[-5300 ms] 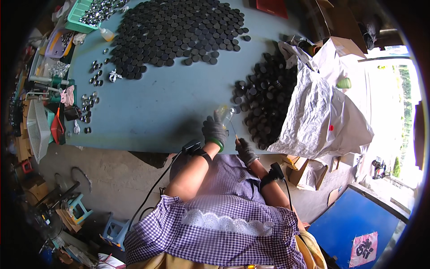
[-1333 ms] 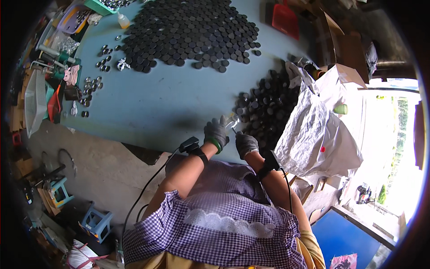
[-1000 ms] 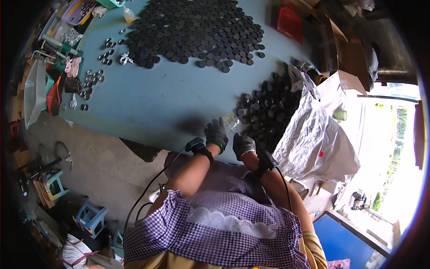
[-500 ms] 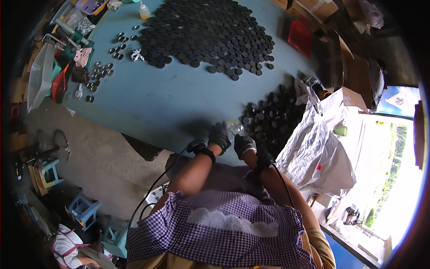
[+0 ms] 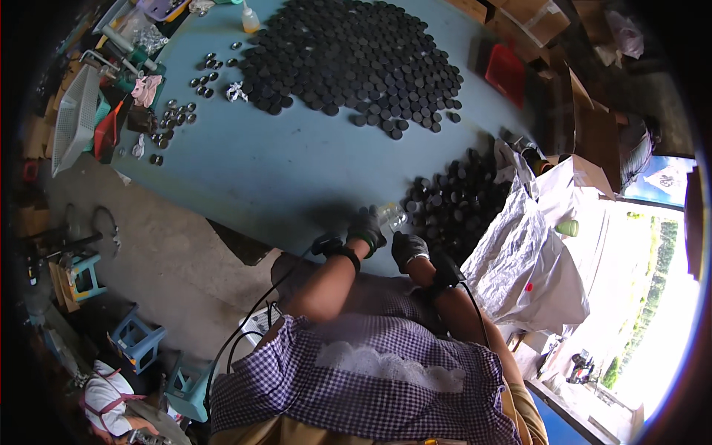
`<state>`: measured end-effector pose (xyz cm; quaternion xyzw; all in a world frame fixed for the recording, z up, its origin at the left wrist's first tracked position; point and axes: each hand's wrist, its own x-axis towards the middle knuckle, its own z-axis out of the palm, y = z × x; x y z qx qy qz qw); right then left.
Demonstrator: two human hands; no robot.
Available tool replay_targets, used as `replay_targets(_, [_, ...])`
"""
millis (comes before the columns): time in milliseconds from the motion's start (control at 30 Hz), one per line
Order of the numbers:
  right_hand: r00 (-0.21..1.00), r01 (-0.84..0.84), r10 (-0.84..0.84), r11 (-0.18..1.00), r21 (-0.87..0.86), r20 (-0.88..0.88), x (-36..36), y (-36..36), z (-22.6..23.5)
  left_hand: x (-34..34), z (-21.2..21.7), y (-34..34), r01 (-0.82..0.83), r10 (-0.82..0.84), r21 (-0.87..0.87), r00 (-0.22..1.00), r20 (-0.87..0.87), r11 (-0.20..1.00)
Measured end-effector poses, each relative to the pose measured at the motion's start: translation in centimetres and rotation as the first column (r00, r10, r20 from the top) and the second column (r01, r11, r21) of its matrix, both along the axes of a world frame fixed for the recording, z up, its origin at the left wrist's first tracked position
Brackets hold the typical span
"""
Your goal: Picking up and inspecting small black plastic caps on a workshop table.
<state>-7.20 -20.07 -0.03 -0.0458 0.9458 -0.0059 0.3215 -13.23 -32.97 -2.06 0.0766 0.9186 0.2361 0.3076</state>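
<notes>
My left hand point(image 5: 365, 229), in a dark glove, is closed around a small transparent jar point(image 5: 392, 216) just above the near edge of the blue-green table point(image 5: 297, 170). The jar lies tilted, its round end pointing right. Close by on the right is my right hand point(image 5: 409, 250), also gloved, with its fingers curled in; what they hold, if anything, is hidden. A heap of black round caps point(image 5: 454, 196) rests on the table just beyond and to the right of both hands.
A wide spread of black discs point(image 5: 348, 63) covers the far table. Shiny metal caps point(image 5: 174, 117), a dropper bottle point(image 5: 250, 18) and a crumpled white scrap point(image 5: 236, 92) lie left. A red tray point(image 5: 506, 73) is far right; a white sack point(image 5: 512, 259) hangs nearer. Stools point(image 5: 137, 339) stand lower left.
The transparent jar has tipped and shows more of its side. My right hand has moved slightly down and right, away from it. The whole view has shifted a little.
</notes>
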Motion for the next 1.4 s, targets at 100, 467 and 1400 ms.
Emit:
replay_targets(100, [0.996,0.056,-0.059,0.998,-0.033,-0.071,0.6,-0.4,-0.4,-0.4,0.3,-0.7,0.019,-0.018,-0.013,0.996,0.082,1.0])
replay_targets(467, [0.996,0.087,-0.088,0.994,-0.068,-0.002,-0.5,-1.4,-0.8,-1.0,-0.9,-0.5,0.097,-0.092,-0.037,0.989,0.116,0.995])
replay_targets(1400, [0.993,0.107,-0.098,0.984,-0.144,0.068,-0.1,-2.8,0.3,4.2,-1.7,-1.6,0.091,-0.186,-0.225,0.874,-0.45,0.97])
